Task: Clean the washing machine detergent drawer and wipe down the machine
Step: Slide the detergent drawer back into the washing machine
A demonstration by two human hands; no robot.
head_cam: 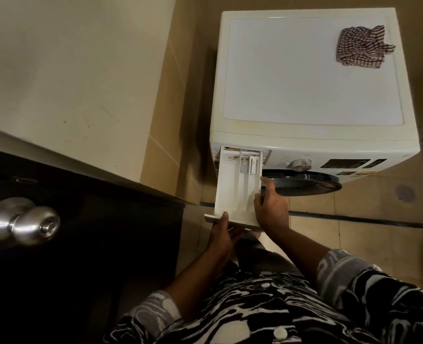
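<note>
Fingers of our left hand (221, 234) clamped on the drawer (230, 184) front, those of our right hand (271, 207) on its right wall, we should pull straight and level.

Home laundry corner: washing machine (312, 95), tiled floor (354, 239), knobbed door (81, 244).

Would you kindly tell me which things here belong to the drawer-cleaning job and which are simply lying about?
Job: detergent drawer, pulled out, gripped by left hand and right hand; washing machine; checked cloth on its top.
Lying about: door knob on the dark door; floor drain.
</note>
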